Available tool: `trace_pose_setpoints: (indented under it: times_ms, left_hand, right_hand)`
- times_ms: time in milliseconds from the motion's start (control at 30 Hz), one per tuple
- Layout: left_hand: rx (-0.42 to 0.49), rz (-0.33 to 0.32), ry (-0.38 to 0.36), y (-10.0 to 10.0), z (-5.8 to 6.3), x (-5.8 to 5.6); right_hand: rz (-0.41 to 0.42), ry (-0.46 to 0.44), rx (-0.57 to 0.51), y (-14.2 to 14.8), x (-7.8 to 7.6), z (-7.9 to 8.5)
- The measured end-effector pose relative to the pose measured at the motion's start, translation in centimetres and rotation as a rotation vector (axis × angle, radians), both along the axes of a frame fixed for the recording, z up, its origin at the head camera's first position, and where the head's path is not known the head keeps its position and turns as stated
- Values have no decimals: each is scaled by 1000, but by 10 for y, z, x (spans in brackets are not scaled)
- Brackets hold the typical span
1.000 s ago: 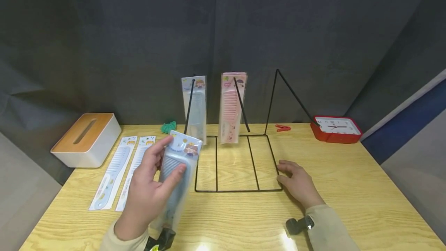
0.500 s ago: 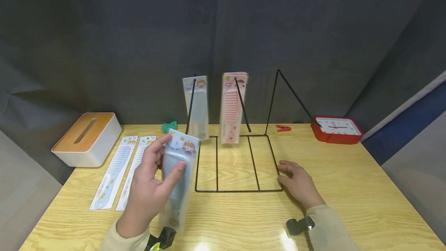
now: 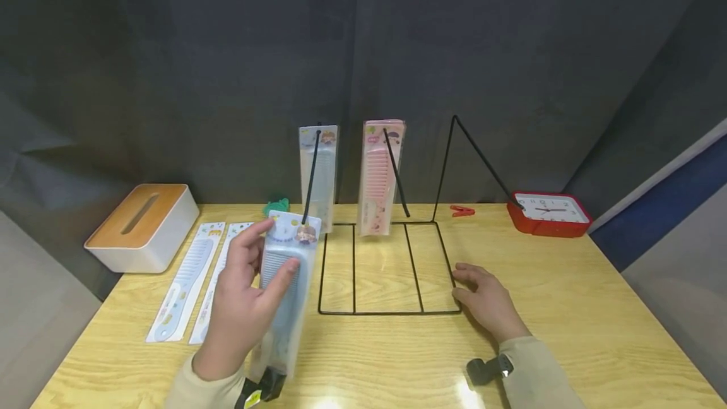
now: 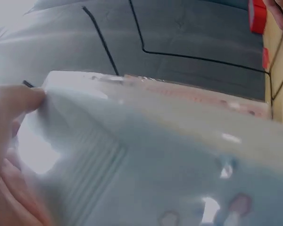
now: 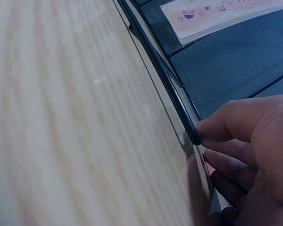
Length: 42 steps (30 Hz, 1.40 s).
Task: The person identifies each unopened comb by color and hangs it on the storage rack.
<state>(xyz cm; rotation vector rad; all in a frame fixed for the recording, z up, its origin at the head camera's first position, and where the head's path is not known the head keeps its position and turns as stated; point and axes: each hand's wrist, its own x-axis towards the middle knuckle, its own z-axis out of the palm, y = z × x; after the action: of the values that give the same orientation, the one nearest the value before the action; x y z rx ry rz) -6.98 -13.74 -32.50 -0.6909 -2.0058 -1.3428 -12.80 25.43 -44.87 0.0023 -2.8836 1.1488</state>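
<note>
My left hand [image 3: 244, 302] pinches a blue comb in clear packaging [image 3: 286, 276], thumb on its front. The package's top, by the printed header, is at the tip of the rack's left prong; whether the prong is through the hole I cannot tell. This package fills much of the left wrist view. My right hand [image 3: 485, 298] holds the right side of the black wire rack [image 3: 392, 312], thumb and fingers at its front corner [image 5: 195, 137]. Another packaged blue comb [image 3: 319, 172] hangs on the left prong, and packaged pink combs [image 3: 377, 185] hang on the middle one.
Two packaged combs lie at left, one of them a blue comb [image 3: 184, 289]. Behind them stands a tissue box [image 3: 147, 226]. A green item [image 3: 276, 207], a red clip [image 3: 462, 211] and a red clock [image 3: 548, 216] sit along the back. The rack's right prong [image 3: 483, 160] is bare.
The held blue comb package has shifted slightly left and its top has come to the left prong's tip. The hanging blue comb has swung a little. My right hand stays at the rack.
</note>
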Motion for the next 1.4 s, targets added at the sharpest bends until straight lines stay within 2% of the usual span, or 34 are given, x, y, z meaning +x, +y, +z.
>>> trace_pose_setpoints:
  times_ms: [167,367,667,867,967,1100,1267,1400]
  left_hand:
    - [31,-47,13,-1,0,1]
    - [37,-70,65,-1,2,3]
    - [7,-103,112,-1,-1,3]
    - [64,-137,131,3,6,7]
    - [76,-124,94,7,10,9]
    - [49,-68,30,13,12,9]
    - [19,-5,-2,15,11,7]
    - [4,10,2,15,8,4]
  right_hand:
    - [5,15,3,0,0,-1]
    - [8,11,1,-1,1,0]
    - [11,0,0,-3,1,0]
    - [19,4,5,-4,2,3]
    - [16,7,1,-3,2,3]
    - [11,-1,-13,-2,1,3]
    - [9,-5,-18,-2,1,1]
    - [10,-2,-15,-1,1,1]
